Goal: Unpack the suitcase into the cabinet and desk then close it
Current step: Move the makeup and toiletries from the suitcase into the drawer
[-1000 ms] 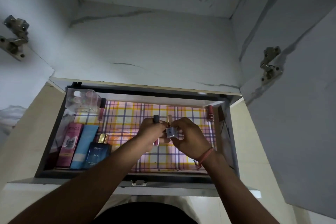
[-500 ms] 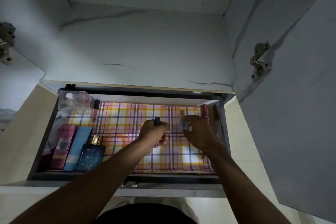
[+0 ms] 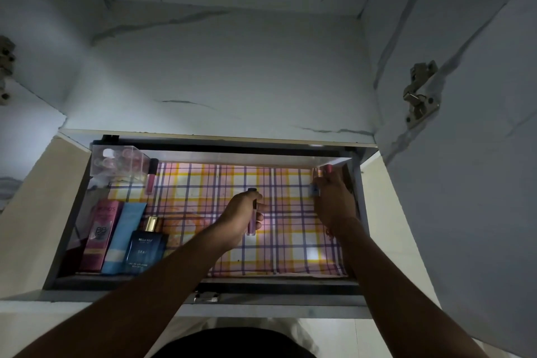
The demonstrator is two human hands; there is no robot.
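Open cabinet drawer (image 3: 59,244) lined with plaid paper (image 3: 209,183); both hands inside it, each holding a small cosmetic.

Left hand (image 3: 239,216) curled round a pink lip-gloss tube (image 3: 251,212) with a dark cap, mid-drawer above the liner. Right hand (image 3: 334,200) at the drawer's far right corner, pinching a small blue-labelled bottle (image 3: 313,191); a pink-capped tube (image 3: 327,168) stands just behind its fingers. Left side: pink carton (image 3: 98,237) marked "BB", upper word partly legible; light blue tube (image 3: 123,238); dark blue perfume bottle (image 3: 146,251) reading "BELLA VITA", gold cap. Clear organiser (image 3: 116,164) in far left corner, another lip gloss (image 3: 151,176) beside it.
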